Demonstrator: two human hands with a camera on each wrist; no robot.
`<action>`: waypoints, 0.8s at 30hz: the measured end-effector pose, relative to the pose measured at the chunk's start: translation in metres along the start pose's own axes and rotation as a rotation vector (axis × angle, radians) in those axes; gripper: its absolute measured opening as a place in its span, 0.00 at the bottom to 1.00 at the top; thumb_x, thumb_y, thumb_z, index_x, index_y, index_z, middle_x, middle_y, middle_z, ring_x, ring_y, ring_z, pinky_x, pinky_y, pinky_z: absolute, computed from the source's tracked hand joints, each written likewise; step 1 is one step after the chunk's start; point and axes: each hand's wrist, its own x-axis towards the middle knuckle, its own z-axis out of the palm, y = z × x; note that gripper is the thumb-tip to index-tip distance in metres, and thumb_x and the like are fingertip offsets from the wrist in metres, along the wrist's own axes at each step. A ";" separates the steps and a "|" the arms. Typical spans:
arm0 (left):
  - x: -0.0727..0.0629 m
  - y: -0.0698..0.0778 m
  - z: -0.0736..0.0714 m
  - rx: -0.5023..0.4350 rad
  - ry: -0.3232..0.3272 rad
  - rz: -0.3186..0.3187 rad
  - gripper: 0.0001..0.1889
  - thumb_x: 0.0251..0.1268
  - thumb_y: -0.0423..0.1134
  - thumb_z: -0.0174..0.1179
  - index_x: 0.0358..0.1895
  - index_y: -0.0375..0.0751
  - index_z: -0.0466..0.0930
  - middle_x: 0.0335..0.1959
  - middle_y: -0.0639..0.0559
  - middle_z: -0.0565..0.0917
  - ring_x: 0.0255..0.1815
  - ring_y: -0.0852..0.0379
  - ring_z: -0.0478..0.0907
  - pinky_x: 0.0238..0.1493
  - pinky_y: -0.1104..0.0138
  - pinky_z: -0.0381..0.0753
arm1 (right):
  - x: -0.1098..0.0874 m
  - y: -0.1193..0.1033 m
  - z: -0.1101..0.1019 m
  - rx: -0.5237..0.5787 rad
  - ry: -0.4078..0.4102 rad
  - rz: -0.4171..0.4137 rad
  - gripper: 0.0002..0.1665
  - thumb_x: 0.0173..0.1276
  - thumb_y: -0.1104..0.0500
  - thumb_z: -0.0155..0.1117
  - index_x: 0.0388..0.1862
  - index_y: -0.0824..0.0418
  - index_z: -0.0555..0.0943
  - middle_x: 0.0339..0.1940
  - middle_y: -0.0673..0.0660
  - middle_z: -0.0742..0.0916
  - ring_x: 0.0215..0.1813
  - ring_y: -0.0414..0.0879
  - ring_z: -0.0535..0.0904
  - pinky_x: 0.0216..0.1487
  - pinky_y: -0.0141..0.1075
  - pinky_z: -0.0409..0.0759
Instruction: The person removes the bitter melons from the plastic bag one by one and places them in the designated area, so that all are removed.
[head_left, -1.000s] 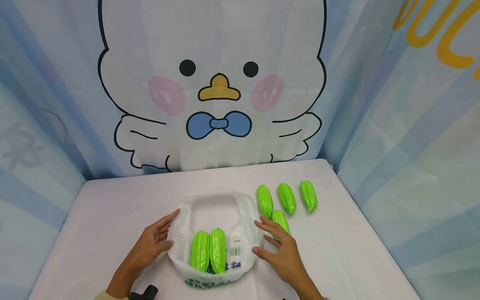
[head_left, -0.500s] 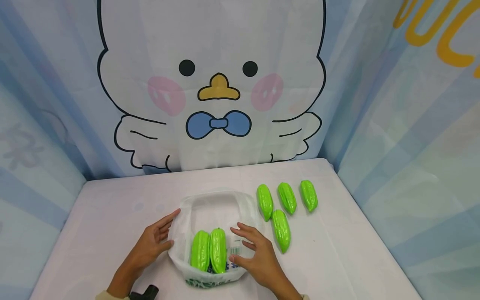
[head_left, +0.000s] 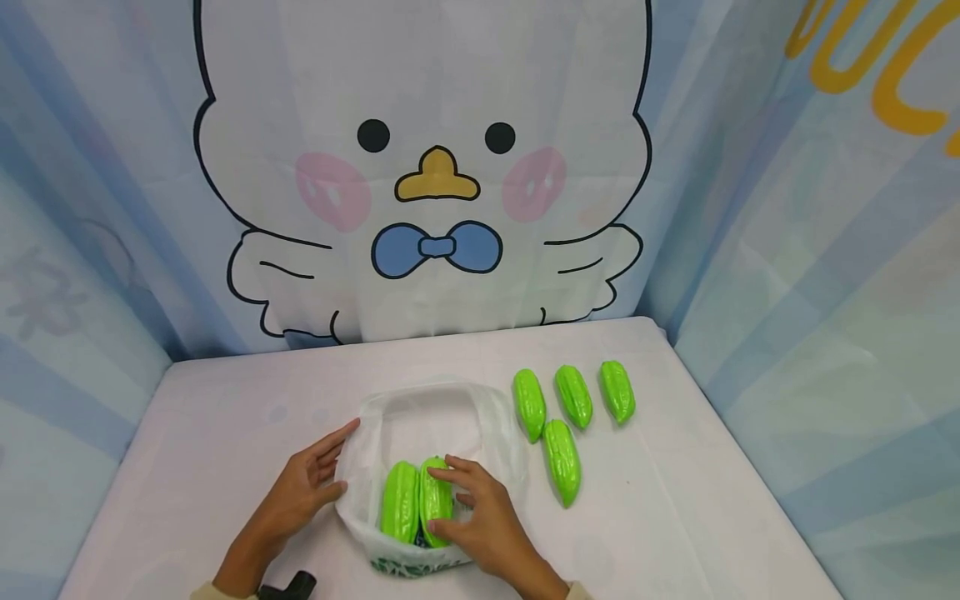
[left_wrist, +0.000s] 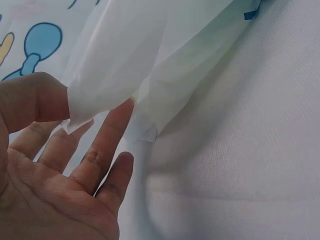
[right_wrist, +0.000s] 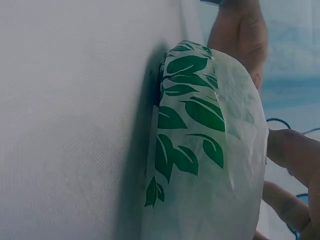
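A white plastic bag [head_left: 504, 433] with green leaf print [right_wrist: 195, 115] stands wide-mouthed on the table. Inside lie two glossy, ridged green vegetables that look like toy bitter melons, one left [head_left: 400, 502] and one right [head_left: 435, 487]. My left hand [head_left: 303, 487] rests at the bag's left side, thumb and fingers spread; in the left wrist view the film [left_wrist: 120, 55] hides some fingertips. Over the right bitter melon hovers my right hand [head_left: 483, 521], thumb near its lower end and forefinger near its upper end, widely apart. Whether they touch it I cannot tell.
Several more green bitter melons lie right of the bag: a near one [head_left: 562, 462], and a back row of a left [head_left: 529, 406], a middle [head_left: 573, 397] and a right one [head_left: 617, 392]. A cartoon-printed curtain [head_left: 435, 300] hangs behind the white table [head_left: 247, 408].
My right hand has moved left from the bag's right rim to above the right bitter melon inside, uncovering the near one on the table. The left hand stays put.
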 end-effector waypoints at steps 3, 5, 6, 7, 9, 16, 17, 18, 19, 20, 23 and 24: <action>0.000 -0.001 0.000 -0.001 0.001 0.001 0.47 0.65 0.27 0.66 0.86 0.50 0.58 0.86 0.42 0.60 0.84 0.38 0.63 0.74 0.65 0.78 | 0.002 0.000 0.003 -0.048 -0.015 0.014 0.39 0.60 0.55 0.84 0.71 0.47 0.82 0.78 0.62 0.75 0.77 0.64 0.74 0.63 0.44 0.88; 0.000 -0.001 -0.001 0.004 0.001 0.003 0.47 0.65 0.27 0.66 0.86 0.50 0.57 0.86 0.42 0.60 0.84 0.37 0.64 0.75 0.64 0.77 | 0.003 0.000 0.004 -0.085 -0.022 0.022 0.40 0.59 0.54 0.85 0.72 0.47 0.82 0.78 0.62 0.75 0.77 0.64 0.74 0.62 0.44 0.88; -0.001 -0.001 -0.001 0.006 0.002 0.005 0.47 0.65 0.27 0.66 0.86 0.50 0.58 0.86 0.42 0.60 0.84 0.37 0.64 0.75 0.63 0.77 | 0.004 0.000 0.005 -0.100 -0.025 0.024 0.41 0.59 0.54 0.85 0.72 0.47 0.81 0.78 0.63 0.75 0.77 0.64 0.74 0.61 0.43 0.88; -0.001 -0.002 -0.001 0.008 0.003 0.006 0.47 0.65 0.28 0.67 0.86 0.50 0.58 0.86 0.42 0.60 0.83 0.37 0.64 0.75 0.62 0.77 | 0.004 0.000 0.005 -0.111 -0.026 0.029 0.42 0.58 0.54 0.85 0.72 0.47 0.81 0.78 0.63 0.75 0.77 0.64 0.74 0.60 0.43 0.89; -0.001 -0.002 -0.001 0.012 0.007 0.008 0.47 0.65 0.29 0.68 0.86 0.49 0.58 0.86 0.41 0.61 0.83 0.36 0.64 0.76 0.60 0.76 | 0.005 0.000 0.005 -0.121 -0.028 0.036 0.42 0.58 0.55 0.86 0.73 0.47 0.81 0.78 0.63 0.75 0.77 0.64 0.74 0.59 0.41 0.89; -0.001 -0.001 -0.001 0.012 0.007 0.002 0.47 0.66 0.31 0.69 0.86 0.50 0.57 0.86 0.42 0.61 0.83 0.36 0.64 0.74 0.64 0.78 | 0.006 0.001 0.006 -0.098 -0.026 0.036 0.42 0.58 0.59 0.85 0.73 0.47 0.81 0.78 0.64 0.74 0.77 0.65 0.72 0.59 0.38 0.89; -0.001 -0.001 -0.001 0.011 0.007 0.001 0.47 0.66 0.31 0.69 0.86 0.50 0.57 0.86 0.42 0.61 0.83 0.36 0.64 0.74 0.64 0.78 | 0.006 0.001 0.006 -0.092 -0.025 0.039 0.42 0.58 0.59 0.85 0.73 0.47 0.81 0.79 0.64 0.74 0.78 0.65 0.72 0.59 0.38 0.88; -0.001 -0.001 -0.001 0.010 0.006 0.001 0.47 0.66 0.31 0.69 0.86 0.50 0.57 0.86 0.42 0.61 0.83 0.36 0.64 0.74 0.65 0.78 | 0.007 0.001 0.006 -0.087 -0.023 0.041 0.42 0.58 0.59 0.85 0.73 0.47 0.81 0.79 0.64 0.74 0.78 0.65 0.72 0.59 0.38 0.89; -0.001 -0.002 -0.001 0.010 0.006 0.004 0.47 0.66 0.31 0.69 0.86 0.49 0.57 0.86 0.42 0.61 0.83 0.36 0.65 0.74 0.64 0.78 | 0.007 0.001 0.005 -0.083 -0.020 0.042 0.42 0.59 0.59 0.85 0.73 0.48 0.81 0.79 0.64 0.74 0.78 0.66 0.71 0.59 0.39 0.89; -0.001 -0.002 -0.001 0.011 0.007 0.004 0.47 0.65 0.30 0.69 0.86 0.49 0.57 0.86 0.42 0.61 0.83 0.36 0.64 0.74 0.63 0.78 | 0.007 0.000 0.005 -0.077 -0.018 0.045 0.42 0.59 0.59 0.84 0.73 0.48 0.80 0.79 0.64 0.73 0.78 0.66 0.71 0.60 0.39 0.89; 0.000 -0.002 0.000 0.015 0.011 0.002 0.47 0.65 0.29 0.69 0.86 0.49 0.58 0.86 0.41 0.61 0.83 0.36 0.64 0.75 0.60 0.77 | 0.006 -0.001 0.003 -0.066 -0.005 0.052 0.43 0.59 0.60 0.84 0.74 0.47 0.80 0.80 0.63 0.73 0.79 0.66 0.71 0.60 0.41 0.89; 0.001 -0.002 0.000 0.016 0.011 0.002 0.47 0.65 0.29 0.69 0.86 0.49 0.57 0.86 0.41 0.60 0.83 0.36 0.64 0.76 0.59 0.76 | 0.006 -0.001 0.002 -0.066 0.000 0.049 0.43 0.59 0.60 0.84 0.74 0.48 0.80 0.80 0.63 0.73 0.79 0.66 0.70 0.61 0.42 0.89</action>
